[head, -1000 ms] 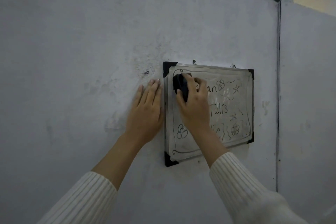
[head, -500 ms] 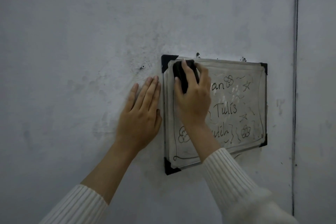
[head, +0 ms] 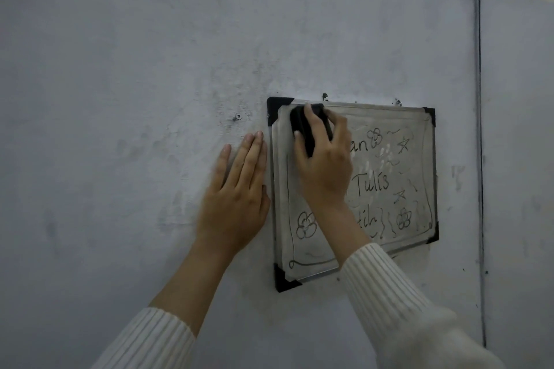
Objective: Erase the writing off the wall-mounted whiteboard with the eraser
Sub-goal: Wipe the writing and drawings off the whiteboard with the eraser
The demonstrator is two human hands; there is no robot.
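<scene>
Black eraser (head: 310, 129) sits at the whiteboard (head: 419, 159) top-left corner, gripped by the right hand (head: 325, 165), long axis roughly upright. Remaining writing (head: 371, 181) lies rightward and below. Left hand (head: 236, 198) presses flat, fingers straight, on the wall (head: 120, 99) beside the frame.

You face a black block eraser (head: 298, 120), a smudged grey-white whiteboard (head: 374, 117) with black corner caps (head: 277, 108) and black doodles (head: 305, 225), and cream ribbed sleeves (head: 386, 293).
</scene>
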